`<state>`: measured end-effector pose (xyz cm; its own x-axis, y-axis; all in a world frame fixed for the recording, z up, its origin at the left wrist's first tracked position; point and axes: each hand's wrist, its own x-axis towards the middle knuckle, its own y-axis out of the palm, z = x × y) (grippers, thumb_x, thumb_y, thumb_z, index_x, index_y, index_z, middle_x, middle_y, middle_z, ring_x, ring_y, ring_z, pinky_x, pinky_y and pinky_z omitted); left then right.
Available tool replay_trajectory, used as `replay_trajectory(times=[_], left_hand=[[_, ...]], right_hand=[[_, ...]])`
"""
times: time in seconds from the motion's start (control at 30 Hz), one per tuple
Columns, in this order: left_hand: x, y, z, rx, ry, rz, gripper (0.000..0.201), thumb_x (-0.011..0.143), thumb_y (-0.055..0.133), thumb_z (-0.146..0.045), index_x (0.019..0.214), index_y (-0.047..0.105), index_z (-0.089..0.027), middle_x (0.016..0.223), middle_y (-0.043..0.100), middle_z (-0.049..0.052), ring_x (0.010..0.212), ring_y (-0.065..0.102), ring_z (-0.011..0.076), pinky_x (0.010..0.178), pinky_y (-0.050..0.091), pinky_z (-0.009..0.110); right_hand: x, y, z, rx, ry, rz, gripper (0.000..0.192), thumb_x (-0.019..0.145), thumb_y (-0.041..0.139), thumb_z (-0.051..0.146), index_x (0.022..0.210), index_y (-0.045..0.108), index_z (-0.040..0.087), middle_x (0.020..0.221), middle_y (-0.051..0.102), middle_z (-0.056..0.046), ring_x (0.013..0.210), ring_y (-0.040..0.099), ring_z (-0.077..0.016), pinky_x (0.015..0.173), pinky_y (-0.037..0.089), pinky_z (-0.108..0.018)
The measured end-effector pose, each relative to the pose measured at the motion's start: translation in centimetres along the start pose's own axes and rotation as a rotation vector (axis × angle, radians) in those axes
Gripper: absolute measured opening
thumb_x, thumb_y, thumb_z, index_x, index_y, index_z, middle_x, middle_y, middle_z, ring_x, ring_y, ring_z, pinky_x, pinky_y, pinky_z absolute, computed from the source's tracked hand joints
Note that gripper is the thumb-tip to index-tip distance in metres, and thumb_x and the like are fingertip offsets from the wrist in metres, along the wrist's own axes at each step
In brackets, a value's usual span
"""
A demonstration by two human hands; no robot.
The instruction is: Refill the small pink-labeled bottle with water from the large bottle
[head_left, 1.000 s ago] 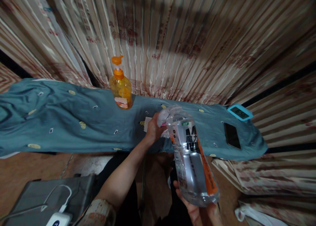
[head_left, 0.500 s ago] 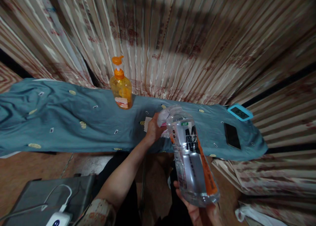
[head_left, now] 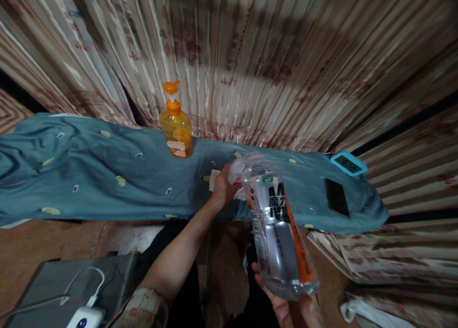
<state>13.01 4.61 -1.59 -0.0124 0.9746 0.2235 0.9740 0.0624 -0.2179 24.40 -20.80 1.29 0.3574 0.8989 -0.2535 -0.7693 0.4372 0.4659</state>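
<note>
Cradling the base of one large clear plastic bottle (head_left: 277,232), your right hand (head_left: 286,310) is closed on it from below. Its silver and orange label shows a big black "M" and the characters "魔力"; the smaller print is too blurred to read. The bottle tilts, its neck over your blue-green cloth-covered worktop (head_left: 143,187) and its base past the near edge. Your left hand (head_left: 223,187) is curled around one translucent plastic piece with pink on it (head_left: 235,169), just beside that neck; you cannot tell whether they touch. A white paper-like scrap (head_left: 213,180) shows beside those fingers. One amber plastic pump bottle (head_left: 178,130), its label unreadable, stands by the far edge, near the pleated beige curtain (head_left: 229,46). Cloth stretches broadly to its left. Toward your right end sit one black rectangular phone (head_left: 337,197) and one light-blue-framed digital clock (head_left: 348,164), both well apart from your hands.
</note>
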Motion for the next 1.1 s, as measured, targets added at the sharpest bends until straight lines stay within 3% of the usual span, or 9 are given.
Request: replay_trajectory(times=[0.1,0.3,0.63,0.8,0.97,1.1], left_hand=[[0.0,0.0,0.1,-0.009,-0.002,-0.001,0.043,0.064,0.076,-0.021,0.105,0.06,-0.018,0.094,0.071,0.004,0.084,0.066,0.0214,0.073,0.049,0.03],[0.0,0.1,0.1,-0.019,-0.002,0.012,0.047,0.065,0.075,-0.021,0.109,0.058,-0.017,0.097,0.07,0.006,0.084,0.065,0.0209,0.073,0.049,0.03],[-0.1,-0.2,-0.4,-0.01,-0.011,0.017,0.043,0.067,0.073,-0.022,0.108,0.059,-0.017,0.096,0.07,0.005,0.083,0.065,0.0198,0.075,0.049,0.03],[-0.1,-0.2,-0.4,-0.001,-0.011,0.014,0.044,0.066,0.074,-0.021,0.107,0.059,-0.017,0.097,0.071,0.006,0.086,0.066,0.0214,0.077,0.05,0.031],[-0.1,-0.2,-0.4,-0.029,-0.015,0.009,0.042,0.065,0.075,-0.022,0.104,0.059,-0.017,0.094,0.07,0.004,0.084,0.066,0.0208,0.074,0.051,0.03],[-0.1,-0.2,-0.6,-0.013,-0.008,0.009,0.041,0.066,0.074,-0.021,0.104,0.059,-0.017,0.093,0.07,0.005,0.084,0.065,0.0205,0.075,0.05,0.029]], right_hand=[[-0.1,0.1,0.0,0.0,-0.017,-0.002,0.058,0.089,0.057,0.059,0.133,0.05,0.022,0.118,0.066,-0.011,0.097,0.068,-0.027,0.083,0.057,-0.052],[0.9,0.0,1.0,-0.068,-0.051,-0.047,0.037,0.093,0.06,0.04,0.123,0.057,0.019,0.123,0.06,-0.009,0.102,0.063,-0.0243,0.084,0.055,-0.045],[1.1,-0.3,1.2,-0.091,-0.056,-0.071,0.034,0.094,0.06,0.038,0.123,0.057,0.02,0.125,0.059,-0.009,0.104,0.062,-0.0242,0.086,0.055,-0.045],[0.1,-0.9,0.3,-0.044,-0.03,-0.051,0.046,0.091,0.061,0.05,0.125,0.056,0.019,0.12,0.064,-0.01,0.104,0.065,-0.0263,0.087,0.055,-0.049],[0.2,-1.4,-0.4,-0.021,0.02,-0.07,0.059,0.075,0.073,0.058,0.126,0.057,0.033,0.106,0.073,-0.008,0.102,0.069,-0.0352,0.085,0.057,-0.059],[0.6,-1.7,-0.5,0.003,0.035,-0.082,0.064,0.07,0.077,0.058,0.127,0.057,0.037,0.108,0.074,-0.007,0.103,0.068,-0.0388,0.084,0.056,-0.063]])
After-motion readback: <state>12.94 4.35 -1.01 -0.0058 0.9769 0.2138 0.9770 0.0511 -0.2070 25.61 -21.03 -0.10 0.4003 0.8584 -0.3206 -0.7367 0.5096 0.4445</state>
